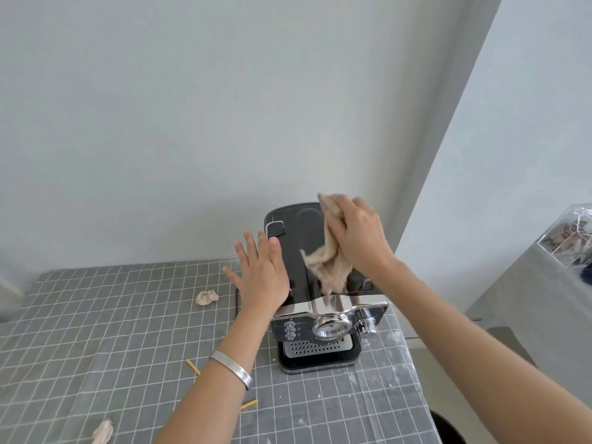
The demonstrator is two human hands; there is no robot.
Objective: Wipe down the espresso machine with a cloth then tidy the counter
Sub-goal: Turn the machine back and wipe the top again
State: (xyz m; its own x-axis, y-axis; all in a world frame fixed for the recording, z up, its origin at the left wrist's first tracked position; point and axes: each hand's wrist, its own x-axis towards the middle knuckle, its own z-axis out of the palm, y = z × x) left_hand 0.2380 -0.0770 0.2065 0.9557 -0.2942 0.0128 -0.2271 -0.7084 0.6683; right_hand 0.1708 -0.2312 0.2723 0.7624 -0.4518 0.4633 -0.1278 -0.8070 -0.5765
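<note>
1. I see the black and chrome espresso machine [315,293] on the grey grid-patterned counter [96,315], against the wall.
2. My left hand [261,274] presses its left side.
3. My right hand [358,238] holds the beige cloth [326,261] on top.
4. A crumpled paper ball [207,297] lies left.

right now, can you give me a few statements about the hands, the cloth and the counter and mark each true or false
1. The right hand holds the cloth on top of the espresso machine. True.
2. The left hand is shut around the machine's knob. False: it is open, flat against the machine's left side.
3. A crumpled tissue lies on the counter left of the machine. True.
4. The left wrist is bare. False: it wears a silver bracelet.
5. Two short yellow sticks lie on the counter. True.
</note>
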